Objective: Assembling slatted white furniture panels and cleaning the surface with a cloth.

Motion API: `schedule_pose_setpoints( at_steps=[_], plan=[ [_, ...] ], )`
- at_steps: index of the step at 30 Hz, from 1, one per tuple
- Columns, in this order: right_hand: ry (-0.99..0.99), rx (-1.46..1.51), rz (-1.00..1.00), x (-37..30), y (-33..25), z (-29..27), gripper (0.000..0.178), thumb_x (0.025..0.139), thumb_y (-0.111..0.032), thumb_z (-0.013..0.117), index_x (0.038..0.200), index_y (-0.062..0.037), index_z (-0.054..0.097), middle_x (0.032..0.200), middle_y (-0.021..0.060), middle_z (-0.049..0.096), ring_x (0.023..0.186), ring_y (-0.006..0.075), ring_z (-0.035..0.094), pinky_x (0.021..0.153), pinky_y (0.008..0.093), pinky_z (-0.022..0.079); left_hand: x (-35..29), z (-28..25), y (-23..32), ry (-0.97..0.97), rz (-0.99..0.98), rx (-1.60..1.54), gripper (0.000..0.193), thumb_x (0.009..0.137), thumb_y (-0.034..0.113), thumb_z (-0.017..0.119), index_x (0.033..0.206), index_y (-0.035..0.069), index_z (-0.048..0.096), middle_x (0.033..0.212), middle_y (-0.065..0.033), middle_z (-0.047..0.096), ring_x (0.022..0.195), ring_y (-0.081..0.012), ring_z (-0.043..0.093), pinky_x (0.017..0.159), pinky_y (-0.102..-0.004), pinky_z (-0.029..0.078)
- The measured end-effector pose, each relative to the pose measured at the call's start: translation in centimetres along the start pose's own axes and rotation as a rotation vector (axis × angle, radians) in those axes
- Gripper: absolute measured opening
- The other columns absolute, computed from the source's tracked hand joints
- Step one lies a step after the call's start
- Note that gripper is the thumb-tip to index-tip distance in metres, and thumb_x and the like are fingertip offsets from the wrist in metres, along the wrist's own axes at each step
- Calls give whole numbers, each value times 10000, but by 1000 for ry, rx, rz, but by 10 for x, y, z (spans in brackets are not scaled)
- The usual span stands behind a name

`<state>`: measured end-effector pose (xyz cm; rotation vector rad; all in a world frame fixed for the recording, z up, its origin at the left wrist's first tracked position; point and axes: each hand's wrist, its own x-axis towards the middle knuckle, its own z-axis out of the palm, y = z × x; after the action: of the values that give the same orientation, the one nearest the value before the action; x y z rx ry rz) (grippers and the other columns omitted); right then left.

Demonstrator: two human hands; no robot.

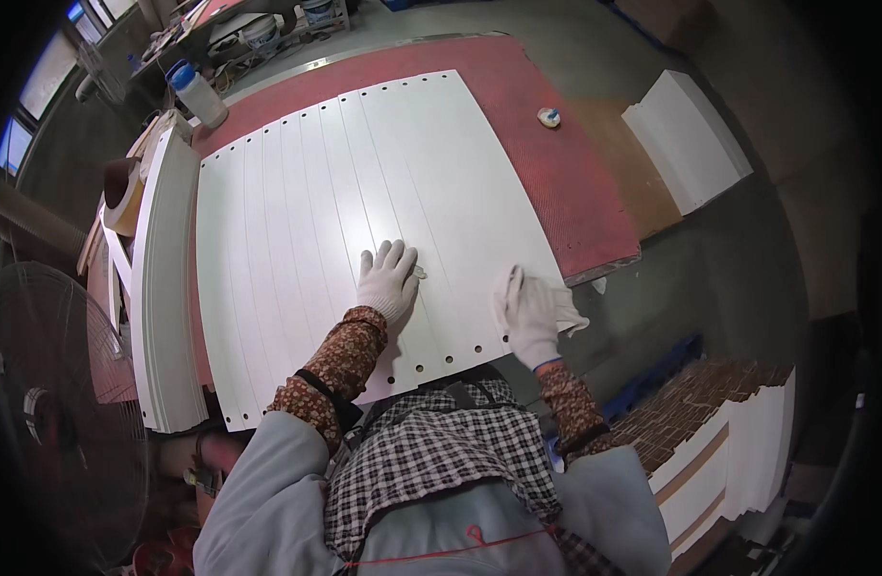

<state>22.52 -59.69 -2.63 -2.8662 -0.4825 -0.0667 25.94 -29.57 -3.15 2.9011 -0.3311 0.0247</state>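
Observation:
White panels [297,221] lie edge to edge on a red-topped table [556,182], with dark round holes along their far and near ends. My left hand [388,280], in a white knit glove, rests flat on them with fingers stretched forward; a small pale scrap [420,273] shows beside it. Near the right edge of the panels, my right hand [529,312], also gloved, is closed on a white cloth [570,313] pressed against the surface. The cloth's end hangs out past the panel edge; the rest is hidden under the hand.
Long white panels [163,278] are stacked at the left, near a tape roll [124,206] and a fan [62,413]. A blue-capped bottle [199,94] stands far left. A small round container [548,117] sits on the table. More white pieces [689,139] lie right, with a stack [729,461] lower right.

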Motion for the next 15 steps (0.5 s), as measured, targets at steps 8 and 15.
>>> schedule_pose_setpoints(
  at_steps=[8,15],
  plan=[
    [9,80,-239,22,66,8,543,900,-252,572,1363,28,530,1433,228,477,1381,410,394,1191,538,246,17,21,-8,55,-394,45,584,1023,370,424,1533,94,367,1609,-134,319,1521,-323,216,1230,-588,124],
    [-41,-17,-369,142,74,20,586,949,-332,501,1405,36,498,1460,246,465,1401,407,377,1201,530,224,33,13,20,10,-530,71,601,1039,358,371,1556,59,307,1636,-130,272,1539,-314,167,1248,-551,90]
  ],
)
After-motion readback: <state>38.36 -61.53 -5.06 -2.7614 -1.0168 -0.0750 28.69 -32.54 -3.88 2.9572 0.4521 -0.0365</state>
